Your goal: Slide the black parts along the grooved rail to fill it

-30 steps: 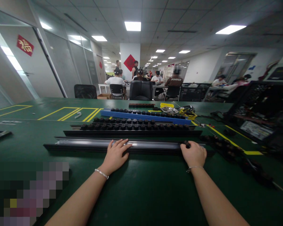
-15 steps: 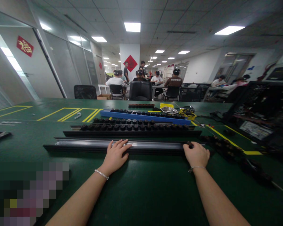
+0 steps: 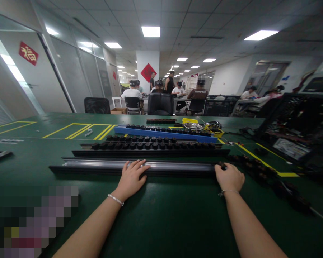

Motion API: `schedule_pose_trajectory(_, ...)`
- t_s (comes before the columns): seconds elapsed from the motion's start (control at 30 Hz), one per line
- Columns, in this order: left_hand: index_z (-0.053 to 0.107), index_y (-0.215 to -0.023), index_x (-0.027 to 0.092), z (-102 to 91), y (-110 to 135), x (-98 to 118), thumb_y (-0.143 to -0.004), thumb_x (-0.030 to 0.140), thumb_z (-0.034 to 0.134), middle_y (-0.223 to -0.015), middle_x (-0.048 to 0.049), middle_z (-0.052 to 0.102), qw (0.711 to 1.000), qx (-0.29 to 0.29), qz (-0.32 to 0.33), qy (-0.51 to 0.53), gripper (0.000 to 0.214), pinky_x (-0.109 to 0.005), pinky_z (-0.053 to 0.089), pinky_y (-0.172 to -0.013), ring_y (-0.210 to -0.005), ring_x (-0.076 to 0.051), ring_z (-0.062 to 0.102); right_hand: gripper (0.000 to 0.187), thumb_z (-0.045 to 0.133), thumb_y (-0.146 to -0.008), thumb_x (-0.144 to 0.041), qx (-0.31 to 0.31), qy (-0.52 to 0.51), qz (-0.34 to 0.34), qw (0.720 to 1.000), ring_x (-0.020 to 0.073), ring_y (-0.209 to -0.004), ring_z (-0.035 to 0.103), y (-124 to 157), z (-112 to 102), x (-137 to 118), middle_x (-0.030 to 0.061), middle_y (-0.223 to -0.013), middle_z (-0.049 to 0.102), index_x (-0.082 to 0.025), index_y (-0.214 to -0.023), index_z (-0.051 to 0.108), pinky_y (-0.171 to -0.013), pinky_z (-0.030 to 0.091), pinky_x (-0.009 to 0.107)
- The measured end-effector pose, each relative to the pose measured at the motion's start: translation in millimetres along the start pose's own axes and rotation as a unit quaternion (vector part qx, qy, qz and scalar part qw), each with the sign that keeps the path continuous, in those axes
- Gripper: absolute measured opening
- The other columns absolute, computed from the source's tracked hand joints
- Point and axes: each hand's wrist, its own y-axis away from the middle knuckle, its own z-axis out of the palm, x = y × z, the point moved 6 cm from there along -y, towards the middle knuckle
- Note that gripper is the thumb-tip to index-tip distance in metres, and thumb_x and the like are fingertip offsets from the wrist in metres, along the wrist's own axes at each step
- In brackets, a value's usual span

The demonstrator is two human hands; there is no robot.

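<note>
A long black channel (image 3: 56, 169) lies crosswise on the green table, with a shiny, see-through strip (image 3: 97, 164) along its length. My left hand (image 3: 133, 177) rests on the strip near its middle, palm down and fingers spread. At the right end of the channel, my right hand (image 3: 229, 178) is closed, thumb and fingers together. Something small and dark shows at its fingertips, but its kind is hidden. Just behind, another black channel (image 3: 150, 153) stands beside rows of small black roller-like parts (image 3: 140, 145).
Farther back lie a blue channel (image 3: 164, 134) with black parts, a metal dish (image 3: 193, 126) and a yellow tray (image 3: 190, 120). A chain of dark parts (image 3: 288, 193) runs along the right. Beyond it stands an open black case (image 3: 293, 132). People sit past the table.
My right hand has slid a little to the right along the end of the channel, still closed. My left hand stays in place. Standing people in the background have shifted right.
</note>
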Motion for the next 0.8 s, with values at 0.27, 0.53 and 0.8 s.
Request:
schedule_pose_trajectory(0.27, 0.053, -0.118, 0.036, -1.3, 1, 1, -0.078, 0.027, 0.051, -0.133, 0.0019, 0.049, 1.0, 0.002, 0.001, -0.001, 0.041, -0.053, 0.018, -0.105, -0.123, -0.024, 0.041, 0.039, 0.043, -0.072, -0.035, 0.015, -0.009, -0.001, 1.0, 0.0277, -0.088, 0.054, -5, -3, 8, 0.0148, -0.096, 0.064, -0.011, -0.092, 0.067, -0.081, 0.039, 0.039)
schedule_pose_trajectory(0.53, 0.053, -0.118, 0.036, -1.3, 0, 1, -0.078, 0.026, 0.051, -0.134, 0.0023, 0.049, 1.0, -0.005, -0.002, -0.001, 0.041, -0.054, 0.018, -0.105, -0.123, -0.024, 0.04, 0.033, 0.047, -0.068, -0.032, 0.061, -0.039, -0.008, 0.997, 0.0252, -0.086, 0.054, -10, -2, 16, 0.0127, -0.091, 0.064, -0.011, -0.085, 0.066, -0.084, 0.038, 0.037)
schedule_pose_trajectory(0.8, 0.053, -0.117, 0.036, 0.7, 0, 0, -0.078, 0.026, 0.052, -0.134, 0.0025, 0.048, 1.0, -0.001, 0.001, 0.0, 0.041, -0.054, 0.018, -0.105, -0.123, -0.024, 0.041, 0.033, 0.048, -0.067, -0.031, 0.069, -0.058, 0.006, 0.996, 0.0263, -0.093, 0.052, -12, -2, 24, 0.0134, -0.095, 0.062, -0.011, -0.086, 0.065, -0.09, 0.036, 0.038)
